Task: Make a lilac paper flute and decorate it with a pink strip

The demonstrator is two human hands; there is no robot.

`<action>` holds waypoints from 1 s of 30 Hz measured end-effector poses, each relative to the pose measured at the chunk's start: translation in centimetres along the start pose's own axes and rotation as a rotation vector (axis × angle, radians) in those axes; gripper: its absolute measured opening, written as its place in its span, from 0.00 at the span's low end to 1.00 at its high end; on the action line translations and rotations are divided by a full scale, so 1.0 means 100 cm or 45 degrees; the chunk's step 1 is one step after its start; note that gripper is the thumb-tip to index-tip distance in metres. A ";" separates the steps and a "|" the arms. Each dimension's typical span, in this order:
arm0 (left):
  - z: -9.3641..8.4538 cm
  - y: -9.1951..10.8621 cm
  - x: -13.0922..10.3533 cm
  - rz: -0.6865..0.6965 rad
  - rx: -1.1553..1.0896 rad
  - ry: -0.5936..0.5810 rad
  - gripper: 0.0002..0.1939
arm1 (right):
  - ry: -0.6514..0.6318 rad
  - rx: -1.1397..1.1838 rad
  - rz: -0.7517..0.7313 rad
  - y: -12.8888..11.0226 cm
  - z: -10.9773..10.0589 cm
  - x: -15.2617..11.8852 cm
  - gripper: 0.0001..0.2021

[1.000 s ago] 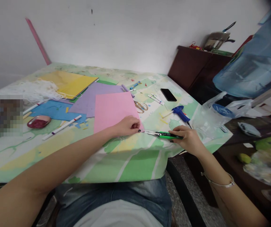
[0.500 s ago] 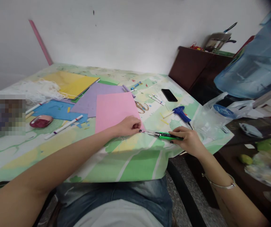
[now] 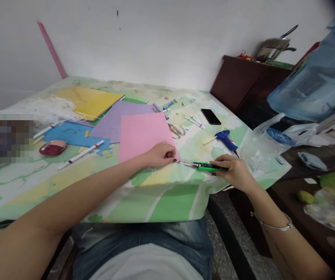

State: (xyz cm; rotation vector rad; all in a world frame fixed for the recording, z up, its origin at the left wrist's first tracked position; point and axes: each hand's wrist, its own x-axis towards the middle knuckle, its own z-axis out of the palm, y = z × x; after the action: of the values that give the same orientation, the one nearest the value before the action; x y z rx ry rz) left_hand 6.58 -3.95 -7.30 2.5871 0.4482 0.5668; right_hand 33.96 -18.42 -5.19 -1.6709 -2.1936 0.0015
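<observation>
A pink sheet (image 3: 145, 132) of paper or foam lies near the front of the table. My left hand (image 3: 162, 154) rests at its lower right corner, fingers curled and closed on the edge. In my right hand (image 3: 235, 170) is a green and black utility knife (image 3: 209, 167), gripped along its handle. Its blade points left, the tip close to my left fingertips at the sheet's corner; whether it touches the sheet I cannot tell. Gold-handled scissors (image 3: 177, 131) lie partly under the pink sheet's right edge. A purple sheet (image 3: 111, 121) is behind it.
Right of the sheet are a blue glue gun (image 3: 226, 140), a black phone (image 3: 211, 116) and a plastic bag (image 3: 257, 144). Leftward lie a marker (image 3: 81, 154), a dark red object (image 3: 53, 147), a blue sheet (image 3: 68, 133), yellow sheets (image 3: 94, 102) and white string (image 3: 49, 111).
The whole view has shifted slightly. Both hands, the utility knife and the pink sheet keep nearly the same positions relative to each other.
</observation>
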 end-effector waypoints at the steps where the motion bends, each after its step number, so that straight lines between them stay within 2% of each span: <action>1: 0.000 0.000 0.000 0.001 -0.001 0.000 0.05 | -0.001 -0.002 -0.001 0.000 0.000 0.001 0.13; 14: 0.000 0.001 0.000 0.008 -0.012 0.030 0.04 | -0.022 0.012 -0.010 0.003 0.000 0.002 0.13; 22: -0.004 -0.001 0.000 -0.081 -0.066 -0.034 0.08 | -0.035 0.006 -0.002 0.003 -0.001 0.004 0.13; 25: -0.010 0.000 -0.003 -0.143 -0.180 -0.106 0.03 | -0.038 0.001 0.004 0.004 -0.002 0.006 0.13; 30: -0.016 0.000 -0.005 -0.148 -0.341 -0.158 0.06 | -0.019 -0.022 -0.009 0.003 -0.001 0.006 0.13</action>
State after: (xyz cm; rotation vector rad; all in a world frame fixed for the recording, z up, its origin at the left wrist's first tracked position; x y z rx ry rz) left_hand 5.40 -3.57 -6.13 2.3085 0.4452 0.3936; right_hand 34.15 -17.82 -4.95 -1.6780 -2.2163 -0.0062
